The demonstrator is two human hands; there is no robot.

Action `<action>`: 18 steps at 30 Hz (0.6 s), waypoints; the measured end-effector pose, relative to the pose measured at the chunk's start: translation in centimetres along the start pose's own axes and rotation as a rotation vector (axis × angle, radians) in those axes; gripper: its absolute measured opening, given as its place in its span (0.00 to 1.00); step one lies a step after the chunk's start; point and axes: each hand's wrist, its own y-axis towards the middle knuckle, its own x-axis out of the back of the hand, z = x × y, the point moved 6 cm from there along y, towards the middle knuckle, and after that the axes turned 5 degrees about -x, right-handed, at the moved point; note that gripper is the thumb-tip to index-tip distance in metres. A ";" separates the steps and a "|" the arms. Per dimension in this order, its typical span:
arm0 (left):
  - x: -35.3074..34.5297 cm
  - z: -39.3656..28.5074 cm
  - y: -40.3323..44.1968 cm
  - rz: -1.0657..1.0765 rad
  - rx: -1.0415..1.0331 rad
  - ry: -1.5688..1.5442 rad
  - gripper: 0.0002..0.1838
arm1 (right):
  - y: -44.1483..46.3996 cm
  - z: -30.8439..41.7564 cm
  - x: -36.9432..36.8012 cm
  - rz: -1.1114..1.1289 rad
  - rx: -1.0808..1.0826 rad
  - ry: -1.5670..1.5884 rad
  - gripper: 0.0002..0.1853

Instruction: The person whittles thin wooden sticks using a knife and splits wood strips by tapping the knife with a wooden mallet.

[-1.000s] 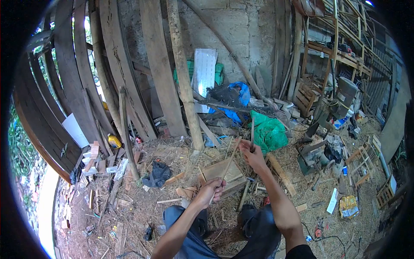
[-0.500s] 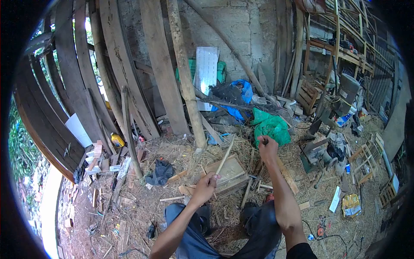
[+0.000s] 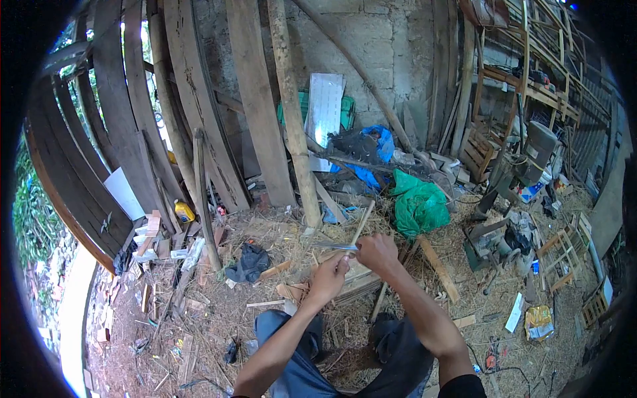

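Note:
Between my knees, my left hand (image 3: 328,278) is closed around the lower end of a thin pale wooden stick (image 3: 363,222), which slants up and away. My right hand (image 3: 378,253) grips a knife, its handle hidden by the fingers. The knife blade (image 3: 340,246) points left and crosses the stick just above my left fingers; whether it touches the wood I cannot tell. Beneath both hands lies a stack of wooden boards (image 3: 358,284), partly covered by them.
A green plastic bag (image 3: 419,204) lies ahead to the right, with a plank (image 3: 439,268) nearer me. A black plastic bag (image 3: 248,263) is on the left. Wooden poles (image 3: 295,132) lean at the back. Shavings and offcuts litter the ground. A metal machine (image 3: 524,159) stands at right.
My right hand has come down and left to the stick, bringing the knife blade into plain view across it. My left hand still holds the stick and has shifted slightly right.

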 end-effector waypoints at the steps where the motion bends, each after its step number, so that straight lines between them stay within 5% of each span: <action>1: 0.2 -1.0 -0.2 -0.034 -0.071 0.034 0.15 | -0.2 0.2 0.6 -0.010 0.024 -0.026 0.08; 11: 0.4 -1.7 -1.0 -0.008 -0.002 0.064 0.11 | 1.5 -3.2 -1.0 -0.141 -0.046 -0.050 0.11; 13: 0.4 -2.0 -1.7 0.052 0.029 0.116 0.12 | 2.1 -7.4 -0.6 -0.133 -0.404 -0.038 0.10; 18: -1.1 0.1 -3.0 0.068 0.055 -0.004 0.12 | 1.2 -9.2 -0.2 -0.175 -0.399 -0.072 0.10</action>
